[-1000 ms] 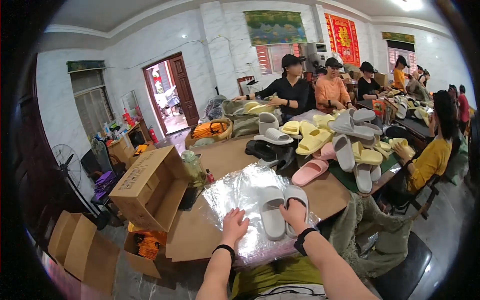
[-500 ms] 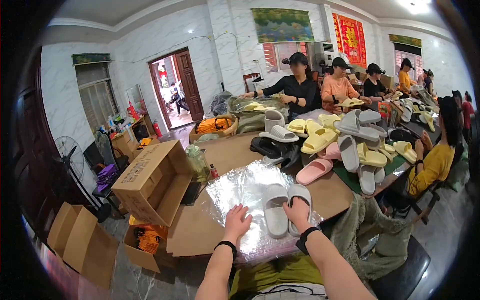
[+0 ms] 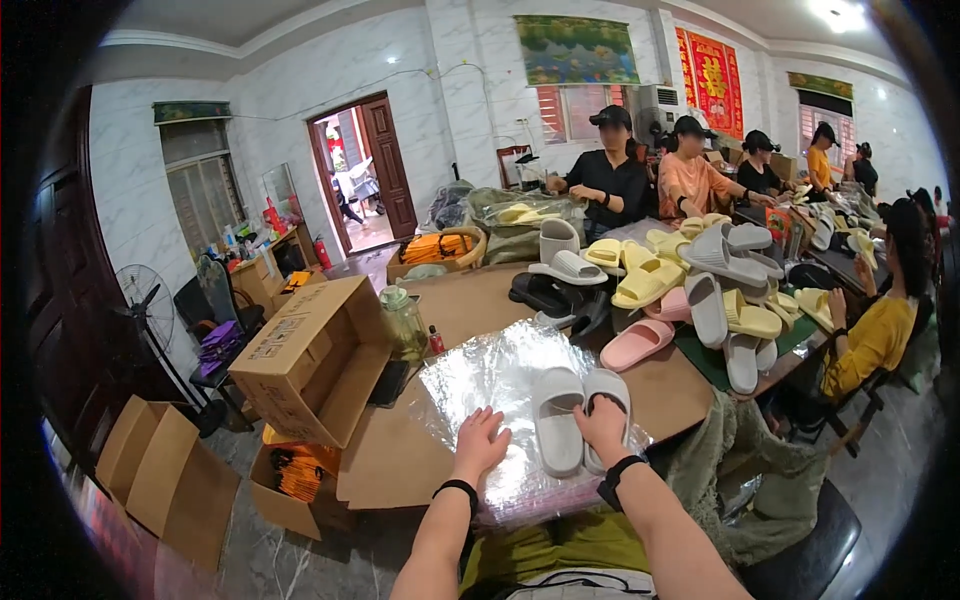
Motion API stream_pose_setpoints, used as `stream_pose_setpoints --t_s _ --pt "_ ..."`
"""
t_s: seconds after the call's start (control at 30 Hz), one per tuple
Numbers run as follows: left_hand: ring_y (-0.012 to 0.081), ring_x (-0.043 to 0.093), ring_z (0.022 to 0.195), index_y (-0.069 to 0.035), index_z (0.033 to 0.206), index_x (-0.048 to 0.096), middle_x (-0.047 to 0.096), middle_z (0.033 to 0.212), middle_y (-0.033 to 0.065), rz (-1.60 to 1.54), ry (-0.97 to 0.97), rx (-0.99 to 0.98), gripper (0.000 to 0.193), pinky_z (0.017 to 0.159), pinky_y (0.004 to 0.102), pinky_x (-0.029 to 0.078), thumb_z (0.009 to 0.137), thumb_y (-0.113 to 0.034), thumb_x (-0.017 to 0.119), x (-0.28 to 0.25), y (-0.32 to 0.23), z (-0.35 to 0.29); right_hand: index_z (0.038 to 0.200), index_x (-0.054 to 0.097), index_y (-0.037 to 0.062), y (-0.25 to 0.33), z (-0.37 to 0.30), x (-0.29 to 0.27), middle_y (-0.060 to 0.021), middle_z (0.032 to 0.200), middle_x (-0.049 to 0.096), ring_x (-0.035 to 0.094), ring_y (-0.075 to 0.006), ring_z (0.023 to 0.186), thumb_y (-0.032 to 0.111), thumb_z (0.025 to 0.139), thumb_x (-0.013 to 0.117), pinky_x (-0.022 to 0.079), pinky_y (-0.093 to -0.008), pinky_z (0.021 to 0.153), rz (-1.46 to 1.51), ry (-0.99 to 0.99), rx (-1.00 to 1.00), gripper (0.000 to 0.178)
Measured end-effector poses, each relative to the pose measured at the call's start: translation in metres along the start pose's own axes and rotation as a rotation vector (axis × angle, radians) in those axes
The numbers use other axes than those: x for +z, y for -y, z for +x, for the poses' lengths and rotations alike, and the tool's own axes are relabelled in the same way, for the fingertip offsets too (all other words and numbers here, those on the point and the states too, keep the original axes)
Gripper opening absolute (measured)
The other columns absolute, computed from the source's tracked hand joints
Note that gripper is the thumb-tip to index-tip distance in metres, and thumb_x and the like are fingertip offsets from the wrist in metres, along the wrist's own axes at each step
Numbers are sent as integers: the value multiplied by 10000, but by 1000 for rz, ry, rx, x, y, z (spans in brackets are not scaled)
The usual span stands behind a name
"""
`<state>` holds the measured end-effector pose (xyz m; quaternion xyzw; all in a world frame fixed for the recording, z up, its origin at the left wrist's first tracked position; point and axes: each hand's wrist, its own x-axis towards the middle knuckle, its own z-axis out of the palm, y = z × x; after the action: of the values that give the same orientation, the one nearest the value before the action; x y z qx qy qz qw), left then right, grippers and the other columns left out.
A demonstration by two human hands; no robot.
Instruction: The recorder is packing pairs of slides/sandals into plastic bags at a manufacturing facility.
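Observation:
A pair of light grey slippers [image 3: 559,432] lies side by side on a stack of clear, shiny plastic bags [image 3: 470,375] at the table's near edge. My right hand [image 3: 601,424] grips the right slipper, its fingers tucked into the foot opening under the strap and its thumb toward the left slipper. Flat on the bags, just left of the pair, rests my left hand [image 3: 482,442], fingers stretched out and holding nothing. The bags' pinkish near edge shows between my wrists.
A heap of yellow, grey, pink and black slippers [image 3: 650,284] covers the table to the right. An open cardboard box [image 3: 300,350], a glass jar [image 3: 402,325] and a dark phone-like slab [image 3: 389,384] stand left. Green sacking [image 3: 740,470] hangs at right. Several co-workers sit beyond.
The whole view has shifted slightly right. My hands and the grey slippers keep nearly the same places on the bags. Across the table, the co-worker in black has lowered their head.

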<state>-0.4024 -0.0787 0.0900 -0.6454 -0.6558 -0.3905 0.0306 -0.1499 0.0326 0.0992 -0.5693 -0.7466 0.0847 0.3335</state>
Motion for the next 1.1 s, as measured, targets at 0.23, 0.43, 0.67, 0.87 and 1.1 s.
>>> stream_pose_setpoints --t_s 0.23,0.43,0.67,0.87,1.1 --pt "403 522 1290 -93 1192 702 610 1328 219 2 -2 14 433 1098 478 392 850 -356 670 0 -1 1 853 647 5 -1 1 3 -223 830 682 664 -412 806 440 824 682 521 -505 752 31 -88 -23 437" --pt "400 517 1297 -85 1187 706 606 1338 213 27 -2 16 431 1106 473 390 849 -352 673 -1 2 1 981 648 14 3 3 -1 -200 962 680 654 -382 919 482 861 612 511 -515 814 -10 60 34 484" --pt "394 515 1301 -92 1199 704 608 1341 201 10 15 4 433 1120 455 382 854 -354 677 1 2 2 880 625 26 -5 -1 0 -192 862 670 650 -389 812 432 862 627 504 -526 738 62 -31 -25 407" --pt "335 426 1380 -146 1280 668 528 1457 102 -60 185 -120 496 1148 426 359 829 -349 715 8 25 4 731 560 -6 -8 -39 -33 -228 688 580 587 -432 689 385 844 715 449 -501 629 398 -137 -64 436" --pt "401 228 1478 -166 1450 497 330 1590 156 30 548 -32 778 1207 432 237 741 -384 729 -5 55 20 930 595 -40 -76 -110 -64 -138 795 638 608 -271 678 222 913 704 465 -375 624 728 -219 -113 284"
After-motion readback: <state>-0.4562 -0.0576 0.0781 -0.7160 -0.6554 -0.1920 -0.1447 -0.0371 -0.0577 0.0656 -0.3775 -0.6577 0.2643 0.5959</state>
